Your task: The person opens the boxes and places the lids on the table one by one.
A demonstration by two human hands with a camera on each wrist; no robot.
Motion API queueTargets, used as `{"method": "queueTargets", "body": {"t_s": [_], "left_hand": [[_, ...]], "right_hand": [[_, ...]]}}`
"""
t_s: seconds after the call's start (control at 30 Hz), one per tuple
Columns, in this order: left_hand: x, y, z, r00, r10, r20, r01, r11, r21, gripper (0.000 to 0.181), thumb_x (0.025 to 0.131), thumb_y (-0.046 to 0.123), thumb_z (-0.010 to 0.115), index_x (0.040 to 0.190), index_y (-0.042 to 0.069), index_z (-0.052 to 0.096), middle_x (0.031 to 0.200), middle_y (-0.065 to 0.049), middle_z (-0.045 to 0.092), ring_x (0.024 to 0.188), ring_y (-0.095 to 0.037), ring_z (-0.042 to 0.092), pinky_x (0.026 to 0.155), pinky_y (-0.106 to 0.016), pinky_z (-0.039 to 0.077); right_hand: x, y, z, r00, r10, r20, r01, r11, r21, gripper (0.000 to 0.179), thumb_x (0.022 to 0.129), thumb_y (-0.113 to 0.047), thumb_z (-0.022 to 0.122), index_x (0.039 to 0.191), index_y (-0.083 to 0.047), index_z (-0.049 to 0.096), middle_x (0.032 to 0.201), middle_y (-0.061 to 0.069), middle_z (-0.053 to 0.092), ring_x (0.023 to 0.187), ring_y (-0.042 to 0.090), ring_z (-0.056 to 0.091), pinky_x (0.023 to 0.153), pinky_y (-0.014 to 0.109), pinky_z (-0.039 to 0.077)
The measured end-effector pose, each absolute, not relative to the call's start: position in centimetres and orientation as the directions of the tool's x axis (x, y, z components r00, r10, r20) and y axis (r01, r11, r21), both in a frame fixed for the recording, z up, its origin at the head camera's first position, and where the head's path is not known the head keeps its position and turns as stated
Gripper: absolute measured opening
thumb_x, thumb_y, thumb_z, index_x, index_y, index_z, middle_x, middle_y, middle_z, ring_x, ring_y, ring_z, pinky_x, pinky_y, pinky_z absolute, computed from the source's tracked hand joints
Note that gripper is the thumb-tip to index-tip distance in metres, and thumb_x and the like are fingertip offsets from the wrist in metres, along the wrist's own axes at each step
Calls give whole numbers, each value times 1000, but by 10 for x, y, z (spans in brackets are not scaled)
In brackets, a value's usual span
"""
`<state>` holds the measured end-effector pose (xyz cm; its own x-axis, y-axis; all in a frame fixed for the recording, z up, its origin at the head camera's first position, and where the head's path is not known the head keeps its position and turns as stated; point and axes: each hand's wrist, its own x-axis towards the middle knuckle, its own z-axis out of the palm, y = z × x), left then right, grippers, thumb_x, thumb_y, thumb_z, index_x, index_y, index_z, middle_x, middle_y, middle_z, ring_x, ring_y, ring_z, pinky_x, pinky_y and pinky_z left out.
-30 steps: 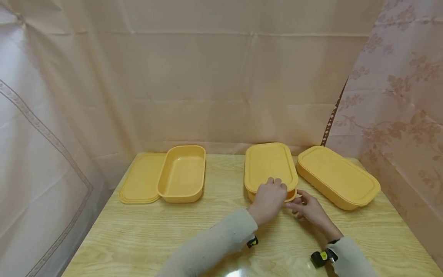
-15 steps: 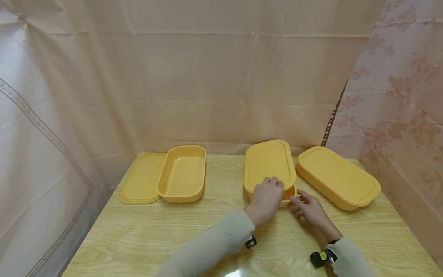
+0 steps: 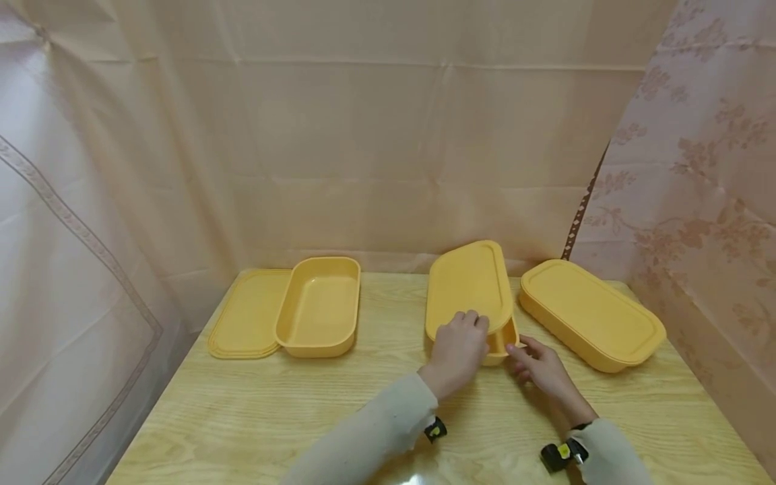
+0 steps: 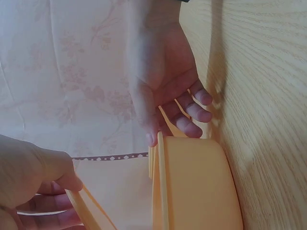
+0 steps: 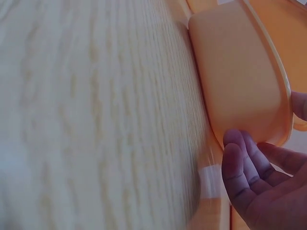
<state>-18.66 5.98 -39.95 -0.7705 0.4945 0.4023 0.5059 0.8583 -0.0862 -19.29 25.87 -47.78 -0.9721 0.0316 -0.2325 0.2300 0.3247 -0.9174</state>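
Lid tilted, pinched by L hand; R hand grips box @ corner.

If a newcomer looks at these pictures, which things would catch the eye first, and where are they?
Probably the raised yellow lid first, which the left hand holds tilted above a partly uncovered box, while the right hand touches that box's near right corner. Next, the open box farther left and the lidded box farther right would stand out.
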Motion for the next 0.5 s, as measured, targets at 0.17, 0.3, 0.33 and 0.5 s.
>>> {"method": "queueTargets", "body": {"t_s": [0.17,0.3,0.33,0.5], "left_hand": [[-189,54,-401,-722,495,483,525,847,-83,30,85,34,73,108,16,69,95,5,67,81,-9,63,53,-20,51],[-191,50,-403,-695,469,545,533,845,-46,27,82,27,73,106,16,71,92,5,68,76,-8,63,51,-18,50],[-192,50,-403,-689,461,559,536,844,-36,26,81,26,74,105,15,71,91,4,68,75,-8,63,52,-18,50],[-194,46,-407,-654,437,617,558,830,3,24,78,20,74,101,13,70,85,3,66,72,-9,62,55,-17,50]], "right_hand": [[-192,258,-477,-972,48,-232,234,345,-909,62,99,-32,56,144,7,37,98,9,61,73,10,62,61,23,53],[-192,258,-476,-973,49,-225,228,336,-914,61,99,-31,57,143,7,37,96,7,61,73,8,61,62,23,53],[-193,258,-476,-974,48,-221,225,330,-917,61,99,-31,57,143,7,38,95,7,61,72,8,61,61,23,53],[-194,258,-476,-974,49,-219,224,282,-933,56,98,-26,58,141,6,42,89,2,60,69,6,59,58,21,50]]}}
